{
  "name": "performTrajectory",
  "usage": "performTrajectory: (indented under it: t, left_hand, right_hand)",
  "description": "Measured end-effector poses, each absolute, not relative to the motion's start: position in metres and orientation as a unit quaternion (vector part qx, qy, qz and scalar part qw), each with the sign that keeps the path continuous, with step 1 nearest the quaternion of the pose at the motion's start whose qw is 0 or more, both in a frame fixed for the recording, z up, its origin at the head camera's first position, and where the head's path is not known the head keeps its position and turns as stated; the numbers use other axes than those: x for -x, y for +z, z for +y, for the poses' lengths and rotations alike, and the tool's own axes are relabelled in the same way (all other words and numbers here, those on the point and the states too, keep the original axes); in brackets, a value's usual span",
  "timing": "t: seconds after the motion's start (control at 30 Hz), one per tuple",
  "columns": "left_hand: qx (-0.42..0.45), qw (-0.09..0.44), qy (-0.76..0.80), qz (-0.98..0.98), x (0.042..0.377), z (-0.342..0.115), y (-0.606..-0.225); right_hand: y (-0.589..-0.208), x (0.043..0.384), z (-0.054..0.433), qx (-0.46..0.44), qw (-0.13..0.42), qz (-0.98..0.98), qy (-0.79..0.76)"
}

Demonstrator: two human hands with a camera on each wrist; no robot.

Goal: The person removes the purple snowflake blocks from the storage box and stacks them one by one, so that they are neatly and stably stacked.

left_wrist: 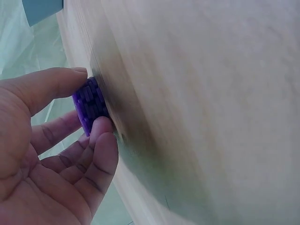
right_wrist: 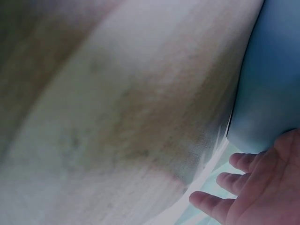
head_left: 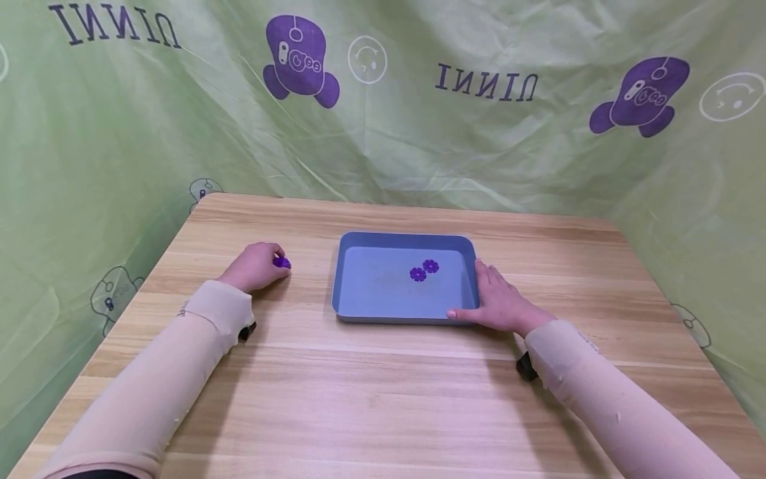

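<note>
Between thumb and fingertips, my left hand point(head_left: 254, 265) pinches a small stack of purple notched plastic discs point(left_wrist: 90, 101), held on edge close to the tabletop left of the tray. A blue-grey rectangular tray point(head_left: 377, 289) lies flat in the middle of the table. Two flower-shaped purple discs, one disc point(head_left: 417, 274) beside another disc point(head_left: 430, 266), lie on its floor, right of centre. At the tray's right near corner rests my right hand point(head_left: 499, 303), fingers extended along the right side and thumb at the front rim. The right wrist view shows its fingers beside the tray wall.
The wood-grain table point(head_left: 359, 399) extends around the tray on all sides. Behind it and at both sides hangs a green printed curtain point(head_left: 389, 133). Dark wrist devices sit under both sleeves, such as the right device point(head_left: 526, 367).
</note>
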State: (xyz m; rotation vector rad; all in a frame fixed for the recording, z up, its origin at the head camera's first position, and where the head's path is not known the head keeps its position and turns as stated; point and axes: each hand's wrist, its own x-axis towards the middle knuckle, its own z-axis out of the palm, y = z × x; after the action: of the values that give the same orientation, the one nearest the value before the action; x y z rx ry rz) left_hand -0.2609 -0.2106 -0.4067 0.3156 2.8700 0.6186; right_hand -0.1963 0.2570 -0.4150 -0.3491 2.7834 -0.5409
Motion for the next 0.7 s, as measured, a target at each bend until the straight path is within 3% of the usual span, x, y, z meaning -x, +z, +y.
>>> performTrajectory:
  t: [0.7]
  left_hand:
    - [-0.103,0.101,0.156,0.977,0.264,-0.192,-0.401]
  right_hand:
    - [-0.415,0.196,0.256,0.123,0.143,0.964,-0.187]
